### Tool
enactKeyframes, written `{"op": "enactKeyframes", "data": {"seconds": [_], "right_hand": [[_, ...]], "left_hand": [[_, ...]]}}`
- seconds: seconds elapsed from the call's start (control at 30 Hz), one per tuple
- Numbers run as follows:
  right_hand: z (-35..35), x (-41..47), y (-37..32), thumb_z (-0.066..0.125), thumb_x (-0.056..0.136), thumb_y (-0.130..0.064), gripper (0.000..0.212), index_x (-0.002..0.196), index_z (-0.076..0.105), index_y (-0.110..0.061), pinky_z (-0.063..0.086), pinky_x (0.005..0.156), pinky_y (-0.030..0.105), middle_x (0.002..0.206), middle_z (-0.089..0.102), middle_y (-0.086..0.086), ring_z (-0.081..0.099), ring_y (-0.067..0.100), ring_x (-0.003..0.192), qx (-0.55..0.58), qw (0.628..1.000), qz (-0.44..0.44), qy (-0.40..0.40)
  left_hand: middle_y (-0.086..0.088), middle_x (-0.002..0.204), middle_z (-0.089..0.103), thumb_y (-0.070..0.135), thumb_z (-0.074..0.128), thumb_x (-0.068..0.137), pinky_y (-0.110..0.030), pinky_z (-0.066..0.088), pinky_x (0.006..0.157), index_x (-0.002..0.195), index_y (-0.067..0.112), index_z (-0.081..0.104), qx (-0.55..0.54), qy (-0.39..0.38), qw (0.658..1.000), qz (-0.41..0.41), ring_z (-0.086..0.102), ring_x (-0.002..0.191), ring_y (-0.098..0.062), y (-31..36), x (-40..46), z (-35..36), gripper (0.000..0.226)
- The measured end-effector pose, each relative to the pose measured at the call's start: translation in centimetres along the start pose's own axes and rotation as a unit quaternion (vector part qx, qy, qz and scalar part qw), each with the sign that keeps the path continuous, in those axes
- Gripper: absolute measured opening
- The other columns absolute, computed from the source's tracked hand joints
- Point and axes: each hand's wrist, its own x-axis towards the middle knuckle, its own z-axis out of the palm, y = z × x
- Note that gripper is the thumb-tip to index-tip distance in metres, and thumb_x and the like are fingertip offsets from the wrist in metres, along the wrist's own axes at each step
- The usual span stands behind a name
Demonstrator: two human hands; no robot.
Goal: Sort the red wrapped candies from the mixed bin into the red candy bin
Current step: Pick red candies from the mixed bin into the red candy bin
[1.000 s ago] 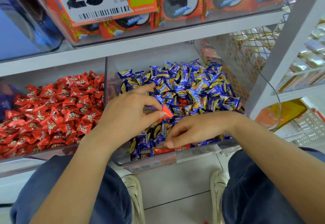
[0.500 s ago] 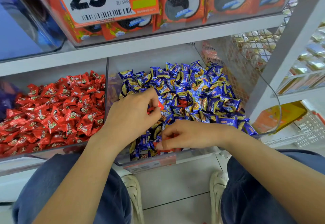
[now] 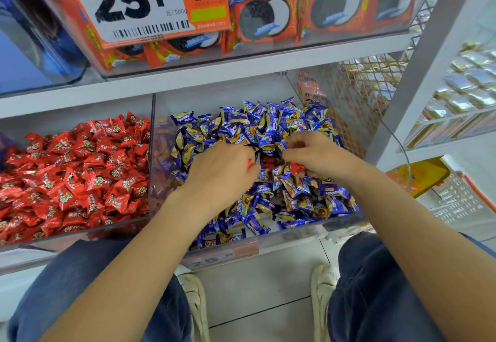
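Between the two hands, left hand (image 3: 225, 167) curled with red at its fingertips, right hand (image 3: 319, 154) curled among wrappers, grasp unclear, red foil-wrapped candies (image 3: 268, 159) remain in the clear mixed bin (image 3: 295, 230); the clear red candy bin (image 3: 80, 230) lies left.

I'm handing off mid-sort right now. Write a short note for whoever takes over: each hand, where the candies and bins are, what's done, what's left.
Left hand: in the mixed bin, fingers curled, a sliver of red wrapper at its fingertips; looks like a grip on a red candy, mostly hidden.
Right hand: also in the mixed bin, fingers bent, digging among the blue candies; no clear grip on anything.
Loose red candies show in the gap between the hands.
Red candy bin: directly left, full of red candies.
Left to do: carry the left hand's candy to the red bin, then pick out the remaining red ones.
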Motion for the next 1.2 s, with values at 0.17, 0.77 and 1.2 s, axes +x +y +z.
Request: {"op": "enactKeyframes", "data": {"seconds": [0.17, 0.77, 1.2], "right_hand": [[-0.3, 1.0, 0.8, 0.063, 0.085, -0.011, 0.011, 0.075, 0.058, -0.014, 0.042, 0.040, 0.019, 0.066, 0.063, 0.009, 0.064, 0.015, 0.058, -0.059, 0.997, -0.004, 0.045], [-1.9, 0.5, 0.9, 0.064, 0.086, -0.014, 0.008, 0.094, 0.065, -0.016, 0.031, 0.036, 0.007, 0.065, 0.062, 0.003, 0.048, -0.002, 0.038, -0.098, 0.987, -0.071, 0.105], [1.7, 0.5, 0.2, 0.066, 0.085, -0.015, 0.015, 0.100, 0.067, -0.017, 0.040, 0.053, 0.009, 0.083, 0.063, 0.001, 0.058, 0.004, 0.064, -0.156, 0.977, -0.133, 0.058]], "left_hand": [[-0.004, 0.091, 0.062, 0.013, 0.049, 0.091, -0.032, 0.036, 0.057, 0.117, 0.018, 0.058, 0.046, -0.068, 0.994, 0.070, 0.058, 0.082, -0.026, 2.1, 3.7, 2.3, 0.028], [0.011, 0.098, 0.063, 0.032, 0.064, 0.089, -0.025, 0.041, 0.066, 0.107, 0.032, 0.059, -0.148, 0.005, 0.988, 0.047, 0.056, 0.081, -0.008, -0.5, 2.6, -0.5, 0.019], [0.012, 0.084, 0.059, 0.039, 0.051, 0.093, -0.009, 0.032, 0.055, 0.101, 0.030, 0.058, -0.227, 0.084, 0.970, -0.039, 0.049, 0.066, 0.003, -4.5, -2.0, -3.3, 0.014]]}}
